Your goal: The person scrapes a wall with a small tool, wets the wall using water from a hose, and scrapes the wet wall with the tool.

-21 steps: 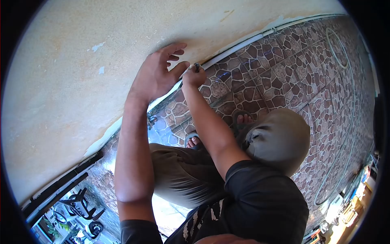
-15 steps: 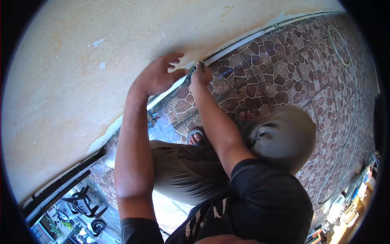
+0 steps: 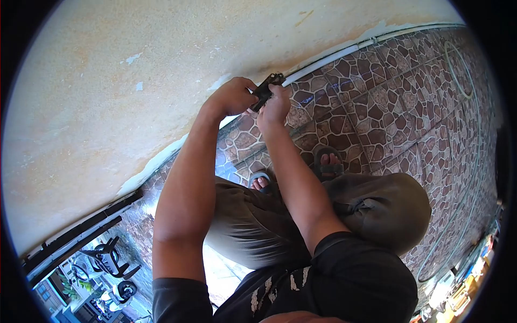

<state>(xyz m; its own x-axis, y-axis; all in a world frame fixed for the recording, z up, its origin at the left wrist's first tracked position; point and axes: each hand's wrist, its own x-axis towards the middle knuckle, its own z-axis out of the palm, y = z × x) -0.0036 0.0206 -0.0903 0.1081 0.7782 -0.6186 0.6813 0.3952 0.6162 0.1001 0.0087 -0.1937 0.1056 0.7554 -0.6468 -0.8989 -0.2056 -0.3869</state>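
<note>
A small dark, block-shaped object with a rough, knobby far end is held up near the foot of the wall. I cannot make out its exact kind. My left hand is closed on its left side, fingers bent against it. On the other side my right hand grips it, with the thumb lying near its far end. Just beyond the hands, a white pipe runs along the bottom of the wall, whose paint is stained and peeling.
Brown stone-patterned tiles cover the floor, with wet shine near the wall. A pale hose lies coiled and trailing at the right. At the lower left are a black chair and a parked motorbike. My sandalled feet are below the hands.
My left hand has moved right from beside the wall and closed on the dark object. The right hand has shifted slightly right, and the object now shows more fully between both hands.
</note>
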